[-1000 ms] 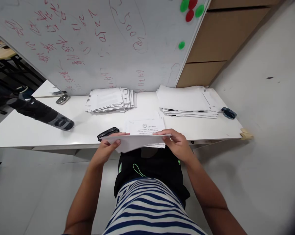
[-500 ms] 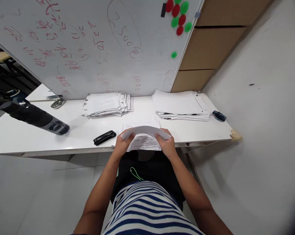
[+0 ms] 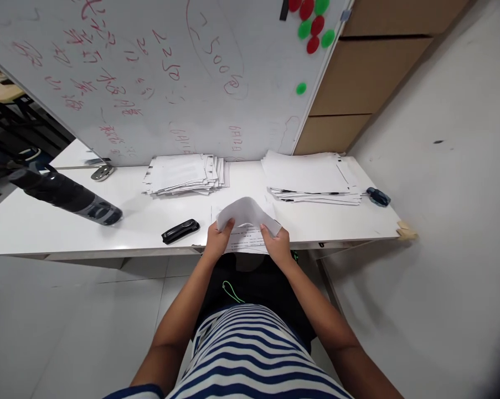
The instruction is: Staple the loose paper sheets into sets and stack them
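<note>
Between my two hands a white paper [image 3: 246,209] is bent up into an arch. My left hand [image 3: 218,239] pinches its left end, thumb on top. At the right end, my right hand [image 3: 277,243] grips it the same way. Printed sheets [image 3: 247,239] lie beneath the arch at the desk's front edge. A black stapler-like object [image 3: 180,231] rests left of my left hand. Farther back are a left paper stack [image 3: 179,174] and a right paper stack [image 3: 310,174].
On the white desk [image 3: 142,216] a dark bottle [image 3: 73,197] lies at the left, with a mouse [image 3: 102,173] behind it. A dark blue object [image 3: 377,197] sits at the right end. Behind stand a whiteboard [image 3: 216,111] and cardboard boxes [image 3: 370,75].
The held paper has bent into a taller, sharper arch, and my hands have come closer together. The whole view has shifted slightly.
</note>
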### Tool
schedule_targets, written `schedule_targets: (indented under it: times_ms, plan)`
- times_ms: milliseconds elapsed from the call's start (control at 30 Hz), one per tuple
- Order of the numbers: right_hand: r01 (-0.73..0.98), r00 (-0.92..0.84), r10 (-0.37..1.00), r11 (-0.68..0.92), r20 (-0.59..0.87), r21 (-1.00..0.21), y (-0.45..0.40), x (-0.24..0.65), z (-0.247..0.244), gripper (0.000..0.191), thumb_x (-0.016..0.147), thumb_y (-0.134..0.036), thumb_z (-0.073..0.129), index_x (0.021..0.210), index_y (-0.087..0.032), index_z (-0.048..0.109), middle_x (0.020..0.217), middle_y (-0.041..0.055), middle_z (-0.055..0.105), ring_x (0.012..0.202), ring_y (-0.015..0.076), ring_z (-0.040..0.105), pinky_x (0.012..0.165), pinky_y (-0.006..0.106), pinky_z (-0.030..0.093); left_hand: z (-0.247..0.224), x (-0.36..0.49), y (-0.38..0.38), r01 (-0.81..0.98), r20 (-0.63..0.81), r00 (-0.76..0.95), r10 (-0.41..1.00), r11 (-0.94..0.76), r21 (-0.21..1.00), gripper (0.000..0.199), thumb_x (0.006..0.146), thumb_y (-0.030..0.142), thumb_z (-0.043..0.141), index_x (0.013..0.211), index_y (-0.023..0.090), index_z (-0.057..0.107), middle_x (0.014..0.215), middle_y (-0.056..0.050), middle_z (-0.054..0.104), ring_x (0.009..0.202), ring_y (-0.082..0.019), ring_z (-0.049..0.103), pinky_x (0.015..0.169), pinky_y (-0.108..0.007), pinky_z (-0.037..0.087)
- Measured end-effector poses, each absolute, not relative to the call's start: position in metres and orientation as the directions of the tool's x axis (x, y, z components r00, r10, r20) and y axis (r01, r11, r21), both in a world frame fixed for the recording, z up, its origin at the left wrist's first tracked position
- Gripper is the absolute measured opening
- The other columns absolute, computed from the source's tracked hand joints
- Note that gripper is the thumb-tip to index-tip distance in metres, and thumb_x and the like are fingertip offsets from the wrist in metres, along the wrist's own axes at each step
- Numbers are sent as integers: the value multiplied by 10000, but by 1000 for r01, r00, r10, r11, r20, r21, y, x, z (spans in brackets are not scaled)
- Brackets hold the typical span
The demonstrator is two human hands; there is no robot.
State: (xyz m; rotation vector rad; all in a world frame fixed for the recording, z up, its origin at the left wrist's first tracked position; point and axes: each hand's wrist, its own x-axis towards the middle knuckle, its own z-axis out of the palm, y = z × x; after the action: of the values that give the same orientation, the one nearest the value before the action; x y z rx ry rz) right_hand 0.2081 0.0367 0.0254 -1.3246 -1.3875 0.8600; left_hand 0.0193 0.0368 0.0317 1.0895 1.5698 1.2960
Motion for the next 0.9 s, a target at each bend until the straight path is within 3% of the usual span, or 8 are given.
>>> schedule_targets:
  times_ms: [267,467,533,633,700,767,833,900]
  plan:
    - [300,138,985,62,108,-952,33,213,7,366,861,-480,597,999,-163,718,950,109,757,907,281,697,797,389,558,21,14,23,144,-52,-326,944,104,984,482,757,572,701,991,151,728,944,-86,751,979,-273,678,856,-370,521]
    - [462,85,978,131,191,-877,28,217,9,344,888,-463,540,954,-182,728,898,112,758,894,288,706,788,371,556,21,15,20,189,-37,-355,934,110,976,458,769,551,701,966,138,712,942,-99,743,932,-262,683,823,-368,531]
    - [498,72,979,132,193,-857,22,220,13,330,881,-464,550,938,-195,732,887,107,761,895,291,709,801,371,554,26,11,16,182,19,-344,939,47,982,464,792,524,693,1074,155,676,1028,-104,729,968,-244,679,838,-355,535]
    - [410,90,990,65,112,-910,14,226,23,362,855,-477,603,1039,-187,719,1006,108,764,974,295,702,858,381,551,41,-11,11,213,223,-355,908,-153,965,584,848,461,661,1356,231,487,1244,-116,650,1063,-205,654,906,-349,525]
    - [320,100,995,-18,15,-947,12,231,29,419,824,-477,647,1097,-165,704,1093,119,749,1032,302,690,895,400,545,52,-40,9,376,344,-355,869,-204,904,621,887,430,617,1438,267,382,1325,-120,597,1113,-203,630,959,-382,506]
    - [252,80,994,-97,-79,-963,12,235,33,439,798,-465,677,1101,-149,704,1117,127,744,1045,306,687,903,413,547,58,-76,7,640,376,-292,879,-113,760,568,893,420,601,1414,266,436,1343,-110,589,1197,-242,581,1030,-431,455]
    - [206,59,988,-154,-145,-966,13,236,34,434,778,-449,697,1086,-144,709,1107,126,748,1034,306,692,896,416,553,55,-111,7,839,282,-209,936,24,543,548,829,449,664,1326,249,548,1326,-115,604,1263,-322,520,1048,-479,420]
    - [172,44,982,-186,-181,-967,13,235,32,430,765,-439,710,1080,-146,712,1106,122,750,1030,305,696,892,417,557,43,-138,8,894,148,-198,969,116,433,529,808,471,666,1266,217,592,1260,-132,637,1188,-342,562,970,-462,466]
